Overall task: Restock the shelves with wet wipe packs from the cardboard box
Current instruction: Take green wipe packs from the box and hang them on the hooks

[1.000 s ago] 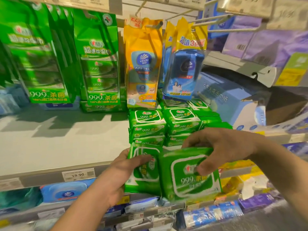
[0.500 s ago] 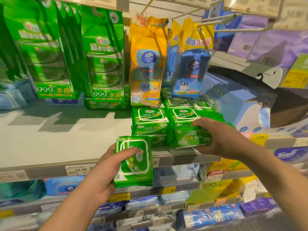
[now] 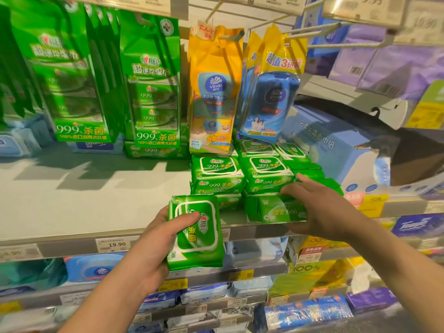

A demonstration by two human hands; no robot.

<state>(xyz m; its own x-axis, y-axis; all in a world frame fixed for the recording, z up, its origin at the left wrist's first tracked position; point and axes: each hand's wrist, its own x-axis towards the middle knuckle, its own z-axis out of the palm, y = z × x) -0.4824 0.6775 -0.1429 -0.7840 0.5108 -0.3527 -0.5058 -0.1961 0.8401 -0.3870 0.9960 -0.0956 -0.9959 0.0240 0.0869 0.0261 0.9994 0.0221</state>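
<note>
One green wet wipe pack (image 3: 195, 233) is gripped in the left hand (image 3: 153, 248), thumb across its printed face and fingers behind it; the pack stands on end, held in front of the near edge of the shelf (image 3: 84, 207), just left of the stock already placed. A second green pack (image 3: 276, 209) lies flat at the shelf's near edge with its label upside down; the right hand (image 3: 319, 210) is closed around its right end, fingers over the top and thumb below. Directly behind it, stacked green packs (image 3: 242, 174) stand in two columns, with further packs visible farther back. The left portion of the shelf board is bare. Hanging green multipacks (image 3: 151, 92) occupy the far left, a yellow hanging bag (image 3: 213, 92) and a blue hanging pack (image 3: 271, 102) the far centre. An opened blue cardboard box (image 3: 336, 150) sits to the right on the same shelf. A price tag reading 19.90 (image 3: 117, 243) is fixed to the shelf front rail, left of the left hand. Lower shelves hold blue, yellow and purple packs, partly blurred.
</note>
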